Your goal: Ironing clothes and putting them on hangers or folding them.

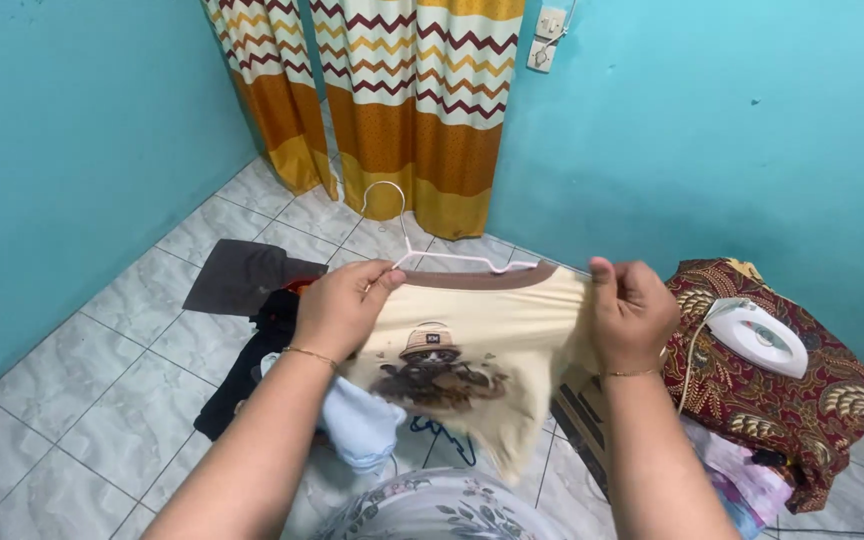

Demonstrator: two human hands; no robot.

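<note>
Both hands are raised in front of the person and hold a small cream T-shirt (472, 345) stretched between them, well above the tiled floor (102, 400). The left hand (340, 308) is closed on the shirt's left shoulder, thumb on the front of the cloth and the fingers curled behind it. The right hand (632, 312) is closed on the right shoulder in the same way, thumb upright against the edge of the fabric. Each wrist wears a thin gold bracelet. The shirt has a brown neckband along its top edge and a printed picture of a cat in a hat on the chest. A white wire hanger (432, 250) sits in the neck of the shirt, its arms running along the neckband and its hook standing up above the shirt, nearer the left hand. Below and to the left of the shirt a heap of dark clothes (252, 330) lies on the floor, and a pale blue garment (362, 425) hangs or lies just under the left hand. To the right of the shirt, close beside the right hand, a white iron (757, 335) rests on a red and brown patterned cloth (792, 400). Behind the shirt, a striped curtain (402, 100) with zigzag bands hangs against the turquoise wall (712, 150).
</note>
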